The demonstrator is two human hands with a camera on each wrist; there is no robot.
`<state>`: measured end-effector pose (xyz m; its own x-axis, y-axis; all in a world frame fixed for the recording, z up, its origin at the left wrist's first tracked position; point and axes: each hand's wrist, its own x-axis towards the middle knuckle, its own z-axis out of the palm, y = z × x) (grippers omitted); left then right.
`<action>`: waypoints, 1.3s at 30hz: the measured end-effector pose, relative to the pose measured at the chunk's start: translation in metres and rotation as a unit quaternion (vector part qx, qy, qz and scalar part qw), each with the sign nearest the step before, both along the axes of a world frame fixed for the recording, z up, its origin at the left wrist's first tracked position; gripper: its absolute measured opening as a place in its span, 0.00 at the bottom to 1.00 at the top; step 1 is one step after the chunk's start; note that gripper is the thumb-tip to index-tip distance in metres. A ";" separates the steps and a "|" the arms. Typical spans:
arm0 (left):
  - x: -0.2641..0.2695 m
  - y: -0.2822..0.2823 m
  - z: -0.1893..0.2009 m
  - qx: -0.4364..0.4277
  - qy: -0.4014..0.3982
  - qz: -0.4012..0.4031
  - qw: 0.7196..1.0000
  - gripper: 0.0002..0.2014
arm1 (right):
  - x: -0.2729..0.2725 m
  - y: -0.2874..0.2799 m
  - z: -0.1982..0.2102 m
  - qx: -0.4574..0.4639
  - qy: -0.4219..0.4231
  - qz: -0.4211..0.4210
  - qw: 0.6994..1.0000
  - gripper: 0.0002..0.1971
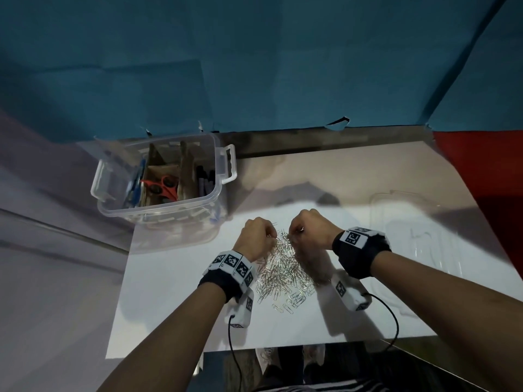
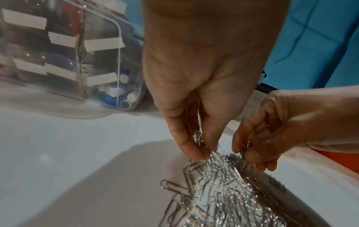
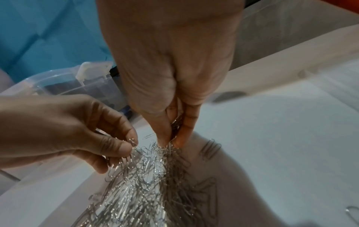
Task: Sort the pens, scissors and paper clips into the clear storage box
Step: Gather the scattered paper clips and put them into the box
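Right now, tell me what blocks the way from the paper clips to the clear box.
Nothing visible: bare white sheet lies between the paper clips, pinched by both hands, and the lidless clear box.

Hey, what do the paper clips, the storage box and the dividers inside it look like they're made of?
Paper clips: bright metal wire, probably steel, judging by the silvery glints. Storage box: clear, glossy plastic; its contents show through the walls. Dividers: brown, matt, rough-edged, most likely cardboard, held by pale tape strips.
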<state>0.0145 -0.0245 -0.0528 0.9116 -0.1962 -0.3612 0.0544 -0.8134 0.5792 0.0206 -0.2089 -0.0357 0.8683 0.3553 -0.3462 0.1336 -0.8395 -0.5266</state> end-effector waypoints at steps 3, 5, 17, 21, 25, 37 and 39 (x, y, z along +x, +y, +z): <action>-0.001 0.001 0.003 -0.002 0.009 0.005 1.000 0.07 | 0.000 -0.001 0.004 0.005 0.007 0.003 1.000 0.07; 0.000 0.001 0.005 -0.006 0.013 0.006 1.000 0.07 | 0.000 -0.002 0.006 0.004 0.014 0.000 1.000 0.07; 0.005 0.000 0.023 -0.049 -0.005 -0.006 0.999 0.05 | 0.009 -0.010 0.025 0.009 0.010 0.018 1.000 0.08; 0.009 0.001 0.031 -0.074 -0.011 -0.013 0.997 0.04 | 0.013 -0.016 0.038 0.011 0.008 0.038 0.999 0.08; 0.011 0.002 0.040 -0.120 0.005 -0.007 0.993 0.04 | 0.017 -0.020 0.047 0.011 0.033 0.032 0.999 0.10; 0.032 0.015 0.122 -0.170 -0.020 0.044 0.984 0.05 | 0.041 0.006 0.101 0.084 0.017 -0.019 0.996 0.06; 0.038 0.027 0.140 -0.171 -0.040 0.053 0.983 0.05 | 0.047 0.020 0.115 0.089 -0.006 -0.014 0.996 0.06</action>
